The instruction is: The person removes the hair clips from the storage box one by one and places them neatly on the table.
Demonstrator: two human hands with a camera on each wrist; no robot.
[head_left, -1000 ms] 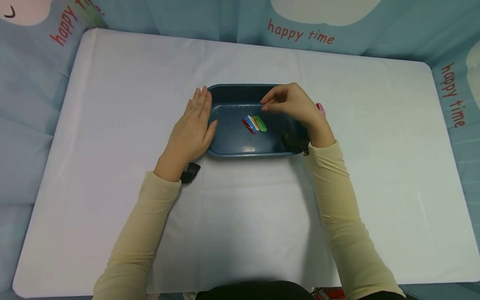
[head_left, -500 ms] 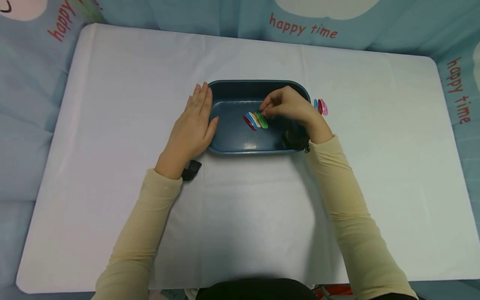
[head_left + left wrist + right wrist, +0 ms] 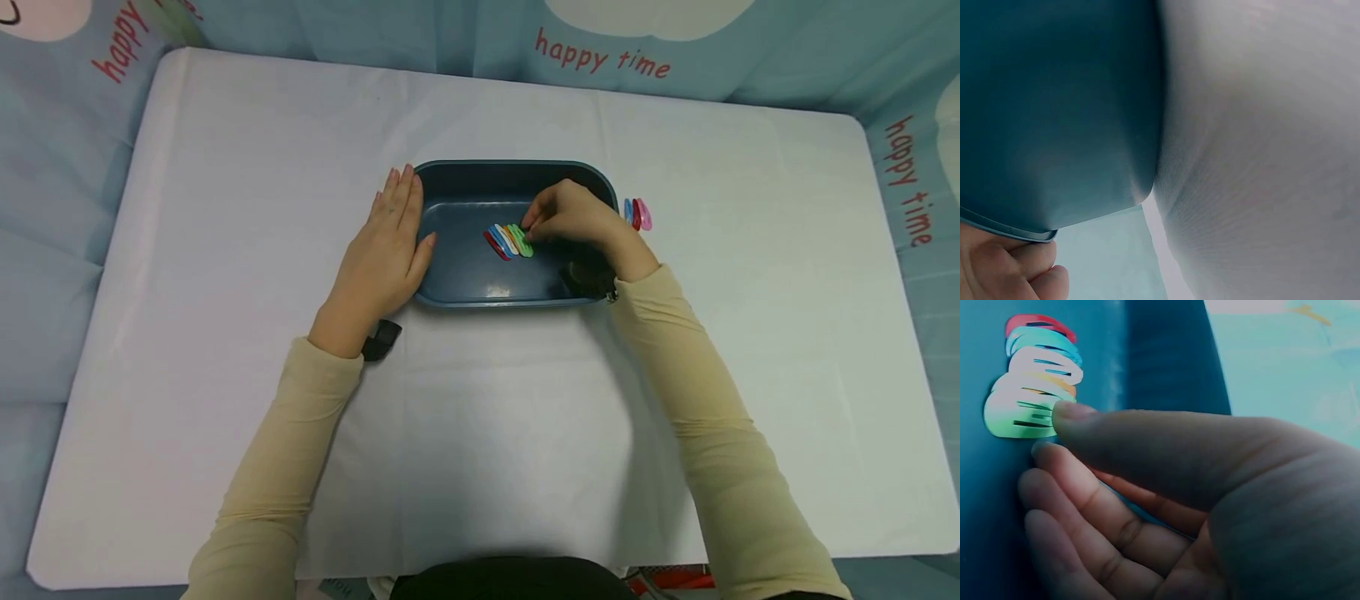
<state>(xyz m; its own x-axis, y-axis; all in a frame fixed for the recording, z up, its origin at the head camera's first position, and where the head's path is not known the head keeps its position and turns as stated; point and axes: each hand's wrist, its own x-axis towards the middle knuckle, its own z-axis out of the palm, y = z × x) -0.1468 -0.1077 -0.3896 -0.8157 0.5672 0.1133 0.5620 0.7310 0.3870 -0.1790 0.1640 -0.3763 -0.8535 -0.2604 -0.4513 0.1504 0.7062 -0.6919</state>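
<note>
A row of overlapping snap hair clips [image 3: 504, 241], red, blue, white, orange and green, lies in the dark blue tray [image 3: 480, 293]. My right hand [image 3: 573, 218] reaches in over the tray's right side and holds the end of the green hair clip [image 3: 1022, 415] at the near end of the row. In the right wrist view the thumb tip overlaps that clip's end, with the curled index fingertip just below. My left hand [image 3: 382, 250] lies with straight fingers along the tray's left rim; its fingertips [image 3: 1041, 259] show beside the rim in the left wrist view.
Several more hair clips [image 3: 638, 214], blue, red and pink, lie on the white table [image 3: 750, 333] right of the tray. A light blue curtain [image 3: 480, 42] with printed lettering stands behind the table's far edge.
My right hand has come down and toward the row, its fingertips now at the green hair clip. The left hand stays on the tray's rim. The head view has shifted slightly.
</note>
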